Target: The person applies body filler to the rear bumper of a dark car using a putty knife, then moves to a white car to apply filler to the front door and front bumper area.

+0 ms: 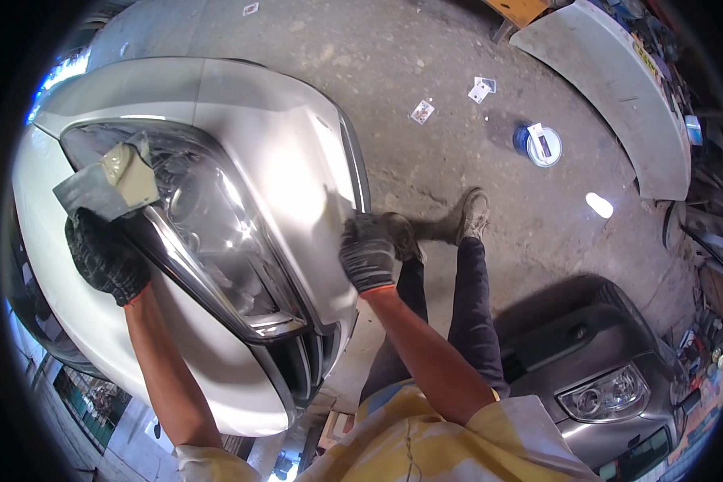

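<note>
My left hand (108,259), in a black glove with an orange cuff, grips the near edge of a flat grey plate (88,191). A thick beige lump of putty (136,183) lies on this plate, which hovers over the headlight (205,201) of a white car. My right hand (367,253), gloved the same way, is against the side of the white bumper (293,165). Its fingers are curled and partly turned away, so whatever they may hold does not show. A dark hand-shaped shadow falls on the bumper beside it.
Behind my right hand, a blue bucket with a white lid (545,146) stands on the concrete floor (426,161). Playing cards (422,112) lie scattered there. A loose pale bumper (618,88) rests at far right. A dark car (594,377) is at near right.
</note>
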The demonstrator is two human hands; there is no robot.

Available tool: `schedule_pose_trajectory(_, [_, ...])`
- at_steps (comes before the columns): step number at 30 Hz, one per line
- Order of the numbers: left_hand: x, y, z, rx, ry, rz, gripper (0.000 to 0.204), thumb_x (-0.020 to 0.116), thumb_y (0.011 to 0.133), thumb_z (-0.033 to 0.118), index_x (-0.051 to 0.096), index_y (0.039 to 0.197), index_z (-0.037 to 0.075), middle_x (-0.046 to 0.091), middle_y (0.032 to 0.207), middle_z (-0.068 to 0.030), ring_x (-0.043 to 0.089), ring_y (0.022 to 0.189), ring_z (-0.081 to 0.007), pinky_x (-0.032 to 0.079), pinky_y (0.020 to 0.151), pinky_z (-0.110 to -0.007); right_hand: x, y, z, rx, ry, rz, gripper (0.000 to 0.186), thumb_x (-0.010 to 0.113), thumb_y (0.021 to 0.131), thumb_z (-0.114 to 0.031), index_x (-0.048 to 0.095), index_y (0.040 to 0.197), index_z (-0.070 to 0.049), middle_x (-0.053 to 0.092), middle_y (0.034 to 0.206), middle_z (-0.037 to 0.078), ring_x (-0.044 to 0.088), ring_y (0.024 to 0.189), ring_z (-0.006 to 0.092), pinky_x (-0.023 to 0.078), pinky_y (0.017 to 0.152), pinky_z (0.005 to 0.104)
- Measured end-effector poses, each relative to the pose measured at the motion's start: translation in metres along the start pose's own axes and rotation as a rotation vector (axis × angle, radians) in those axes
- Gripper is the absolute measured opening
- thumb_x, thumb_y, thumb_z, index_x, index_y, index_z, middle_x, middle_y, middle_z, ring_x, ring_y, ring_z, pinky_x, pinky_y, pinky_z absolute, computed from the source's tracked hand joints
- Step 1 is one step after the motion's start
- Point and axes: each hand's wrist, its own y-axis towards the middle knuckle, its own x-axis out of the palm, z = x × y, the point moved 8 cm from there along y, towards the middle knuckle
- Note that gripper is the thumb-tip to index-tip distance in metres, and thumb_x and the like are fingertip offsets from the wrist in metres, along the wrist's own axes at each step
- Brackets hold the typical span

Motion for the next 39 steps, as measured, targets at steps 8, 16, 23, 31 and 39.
schedule_pose_trajectory(8, [-0.001, 0.000, 0.000, -0.009, -0.022, -0.001, 0.032, 0.062, 0.077, 0.000, 0.062, 0.109, -0.003, 0.064, 0.108, -0.0171, 0.059, 0.105, -0.0330, 0.046, 0.094, -0.040, 0.005, 0.005, 0.007, -0.094, 0.097, 0.114, 0.016, 0.056, 0.083, -0.013, 0.065, 0.081, 0.000, 0.063, 0.081, 0.021, 0.060, 0.076, 0.0386, 0.049, 0.071, 0.0448])
schedule_pose_trajectory(16, [0.000, 0.000, -0.001, -0.008, -0.011, -0.016, 0.034, 0.062, 0.076, 0.000, 0.061, 0.110, -0.003, 0.064, 0.108, -0.0170, 0.058, 0.106, -0.0331, 0.045, 0.095, -0.041, 0.012, -0.010, -0.032, -0.116, 0.042, 0.032, 0.031, 0.053, 0.084, -0.013, 0.060, 0.111, 0.000, 0.061, 0.090, 0.020, 0.058, 0.082, 0.0371, 0.048, 0.071, 0.0455])
schedule_pose_trajectory(23, [0.001, -0.002, -0.002, 0.032, 0.009, -0.003, 0.033, 0.064, 0.076, 0.003, 0.062, 0.109, -0.002, 0.064, 0.107, -0.0173, 0.059, 0.105, -0.0337, 0.046, 0.094, -0.041, -0.008, -0.004, -0.025, -0.163, 0.019, 0.122, 0.016, 0.053, 0.087, -0.014, 0.061, 0.086, 0.000, 0.060, 0.083, 0.019, 0.057, 0.081, 0.0358, 0.047, 0.073, 0.0438])
schedule_pose_trajectory(31, [0.000, -0.002, -0.004, 0.035, -0.031, 0.005, 0.033, 0.064, 0.076, 0.002, 0.062, 0.109, -0.003, 0.064, 0.107, -0.0177, 0.060, 0.104, -0.0335, 0.046, 0.093, -0.040, 0.014, 0.024, 0.011, -0.065, 0.062, 0.027, 0.021, 0.054, 0.085, -0.018, 0.065, 0.084, 0.000, 0.063, 0.084, 0.022, 0.060, 0.081, 0.0394, 0.049, 0.074, 0.0442])
schedule_pose_trajectory(39, [0.000, -0.001, -0.005, 0.009, -0.057, 0.002, 0.033, 0.064, 0.076, 0.001, 0.062, 0.108, -0.003, 0.064, 0.107, -0.0175, 0.059, 0.104, -0.0327, 0.046, 0.093, -0.040, 0.007, 0.008, -0.031, -0.119, 0.115, 0.021, 0.019, 0.055, 0.083, -0.013, 0.065, 0.095, -0.002, 0.062, 0.085, 0.019, 0.060, 0.079, 0.0374, 0.049, 0.073, 0.0443])
